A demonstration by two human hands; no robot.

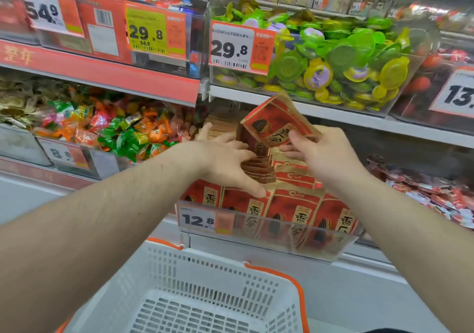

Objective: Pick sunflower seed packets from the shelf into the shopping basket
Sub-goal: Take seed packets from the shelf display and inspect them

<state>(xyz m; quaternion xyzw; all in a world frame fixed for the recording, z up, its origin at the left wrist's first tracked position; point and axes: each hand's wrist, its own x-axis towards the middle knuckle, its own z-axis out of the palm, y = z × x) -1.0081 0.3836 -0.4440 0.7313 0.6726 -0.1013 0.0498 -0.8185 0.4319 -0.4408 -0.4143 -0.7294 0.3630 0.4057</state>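
Observation:
My right hand (318, 153) grips a red and tan sunflower seed packet (274, 117) by its lower edge and holds it tilted above the shelf stock. My left hand (228, 161) reaches into the rows of the same packets (289, 209), fingers spread and touching their tops. These packets stand upright in a clear tray marked 12.8 (202, 220). A white shopping basket (225, 268) with orange handles sits below the shelf, at the bottom of the view. No packets show inside it.
Wrapped candies (115, 130) fill a bin to the left. Above, a clear bin holds green and yellow jelly cups (341, 61). More red wrapped snacks (436, 191) lie to the right. A grey shelf ledge runs between the tray and the basket.

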